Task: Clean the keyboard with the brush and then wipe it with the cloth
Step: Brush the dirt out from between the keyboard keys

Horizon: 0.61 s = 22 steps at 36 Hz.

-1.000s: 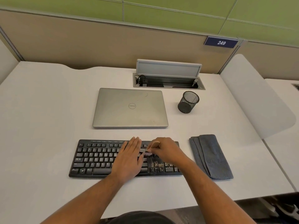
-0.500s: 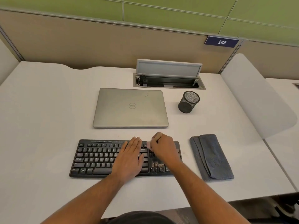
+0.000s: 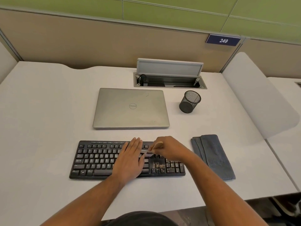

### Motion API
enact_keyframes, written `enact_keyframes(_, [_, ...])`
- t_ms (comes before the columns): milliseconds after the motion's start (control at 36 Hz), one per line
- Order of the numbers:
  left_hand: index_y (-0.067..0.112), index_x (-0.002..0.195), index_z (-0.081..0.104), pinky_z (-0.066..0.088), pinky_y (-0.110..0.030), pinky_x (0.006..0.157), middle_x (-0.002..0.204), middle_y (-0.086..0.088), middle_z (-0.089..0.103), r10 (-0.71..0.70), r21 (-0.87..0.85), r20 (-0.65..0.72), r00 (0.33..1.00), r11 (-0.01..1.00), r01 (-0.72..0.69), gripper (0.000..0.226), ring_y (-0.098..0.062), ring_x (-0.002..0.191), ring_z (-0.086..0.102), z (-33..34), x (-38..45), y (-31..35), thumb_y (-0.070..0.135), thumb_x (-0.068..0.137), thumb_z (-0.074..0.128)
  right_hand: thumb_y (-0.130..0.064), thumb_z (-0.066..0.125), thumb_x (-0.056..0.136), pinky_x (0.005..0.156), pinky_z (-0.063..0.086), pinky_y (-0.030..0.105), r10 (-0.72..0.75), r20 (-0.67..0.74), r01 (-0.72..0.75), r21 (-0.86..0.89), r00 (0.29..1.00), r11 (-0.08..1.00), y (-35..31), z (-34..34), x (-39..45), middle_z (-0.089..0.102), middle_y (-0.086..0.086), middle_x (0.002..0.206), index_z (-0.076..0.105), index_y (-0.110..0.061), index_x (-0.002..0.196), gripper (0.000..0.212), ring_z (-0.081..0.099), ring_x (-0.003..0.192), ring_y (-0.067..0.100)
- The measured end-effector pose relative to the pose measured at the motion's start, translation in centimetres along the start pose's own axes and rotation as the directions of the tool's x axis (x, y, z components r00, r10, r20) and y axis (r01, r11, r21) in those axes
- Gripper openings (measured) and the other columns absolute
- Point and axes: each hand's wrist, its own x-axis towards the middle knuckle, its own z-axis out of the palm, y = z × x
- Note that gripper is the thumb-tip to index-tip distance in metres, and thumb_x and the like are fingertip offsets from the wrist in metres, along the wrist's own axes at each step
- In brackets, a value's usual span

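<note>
I see the left hand [image 3: 130, 160] flat on the keyboard [image 3: 97, 160], fingers straight. The right hand [image 3: 169, 150] pinches the brush [image 3: 157, 146] over the keys.

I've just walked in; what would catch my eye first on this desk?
Two hands over a black keyboard: the left hand lies flat on the keys, the right hand holds a brush at its right part, where pale crumbs show. A closed laptop lies behind, a folded cloth to the right.

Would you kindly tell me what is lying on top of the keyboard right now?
The left hand rests flat on the keyboard; the right hand holds the brush over it. Pale debris shows on some right-side keys. Keys beneath both hands are hidden.
</note>
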Motion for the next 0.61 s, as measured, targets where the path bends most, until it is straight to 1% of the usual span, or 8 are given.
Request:
enact_keyframes(139, [0.018,0.162,0.001,-0.002,-0.040,0.127,0.170,0.001,-0.001,0.006,-0.005,-0.008,1.000,1.000,-0.006,0.067,-0.013,0.156,-0.005,-0.1,0.0,0.0,0.047,0.104,0.015,-0.026,0.072,0.098,0.090,0.052,0.029,-0.021,0.023,0.024,-0.115,1.000,0.993,2.0,-1.6,-0.5,0.064,-0.022,0.096,0.082,-0.028,0.104,0.013,0.061,0.096,0.003])
enact_keyframes(250, [0.017,0.162,0.001,-0.001,-0.041,0.128,0.170,0.001,-0.002,0.007,-0.004,-0.006,1.000,1.000,-0.007,0.067,-0.013,0.156,-0.006,0.0,0.0,-0.1,0.047,0.104,0.014,-0.024,0.071,0.096,0.091,0.055,0.037,0.097,0.022,-0.092,-0.164,0.995,0.982,3.0,-2.7,-1.0,0.074,-0.014,0.103,0.076,-0.038,0.084,0.018,0.065,0.097,0.009])
enact_keyframes(278, [0.017,0.162,0.002,-0.001,-0.040,0.128,0.170,0.001,-0.002,0.009,-0.003,-0.009,1.000,1.000,-0.009,0.067,-0.013,0.156,-0.006,0.1,0.0,-0.1,0.047,0.104,0.014,-0.023,0.070,0.095,0.088,0.055,0.036,0.141,0.020,-0.136,-0.164,0.990,0.977,3.1,-3.0,-1.2,0.076,-0.011,0.101,0.074,-0.036,0.081,0.020,0.067,0.094,0.009])
enact_keyframes(361, [0.017,0.162,0.006,-0.001,-0.040,0.127,0.170,0.000,0.003,0.012,-0.005,-0.024,1.000,1.000,-0.012,0.067,-0.013,0.156,-0.002,0.2,0.0,-0.2,0.047,0.103,0.013,-0.020,0.057,0.098,0.068,0.053,0.028,0.213,-0.122,-0.215,-0.009,0.970,0.977,2.7,-3.4,-1.5,0.078,-0.002,0.083,0.076,-0.013,0.080,0.026,0.071,0.079,0.013])
enact_keyframes(417, [0.016,0.162,0.009,0.000,-0.040,0.127,0.170,0.000,0.006,0.010,-0.009,-0.033,0.999,1.000,-0.011,0.068,-0.013,0.156,0.001,0.3,0.1,-0.2,0.047,0.102,0.014,-0.025,0.048,0.103,0.065,0.052,0.022,0.267,-0.301,-0.238,0.129,0.915,0.963,2.3,-2.9,-1.5,0.076,-0.003,0.075,0.076,-0.015,0.084,0.035,0.073,0.075,0.011])
enact_keyframes(472, [0.017,0.162,0.009,0.000,-0.040,0.127,0.170,0.001,0.006,0.007,-0.015,-0.035,0.999,1.000,-0.007,0.068,-0.013,0.156,0.000,0.5,0.1,-0.3,0.048,0.103,0.014,-0.029,0.047,0.104,0.066,0.055,0.024,0.321,-0.427,-0.250,0.215,0.845,0.944,2.4,-1.8,-1.3,0.074,-0.006,0.075,0.073,-0.018,0.089,0.032,0.072,0.075,0.007])
enact_keyframes(528, [0.017,0.162,0.009,0.001,-0.040,0.127,0.170,0.001,0.006,0.006,-0.016,-0.037,0.999,1.000,-0.007,0.068,-0.013,0.156,0.001,0.6,0.1,-0.3,0.048,0.103,0.015,-0.033,0.041,0.107,0.064,0.059,0.026,0.363,-0.445,-0.273,0.254,0.819,0.928,2.4,-0.5,-1.4,0.074,-0.003,0.071,0.074,-0.014,0.087,0.042,0.072,0.069,0.006])
enact_keyframes(611, [0.017,0.163,0.008,0.000,-0.040,0.127,0.170,0.001,0.005,0.005,-0.018,-0.039,0.999,1.000,-0.006,0.067,-0.013,0.156,0.000,0.6,0.1,-0.3,0.047,0.103,0.017,-0.030,0.036,0.110,0.068,0.063,0.039,0.389,-0.432,-0.265,0.319,0.814,0.910,2.5,1.1,-2.2,0.074,0.005,0.064,0.072,-0.002,0.078,0.056,0.073,0.061,0.016])
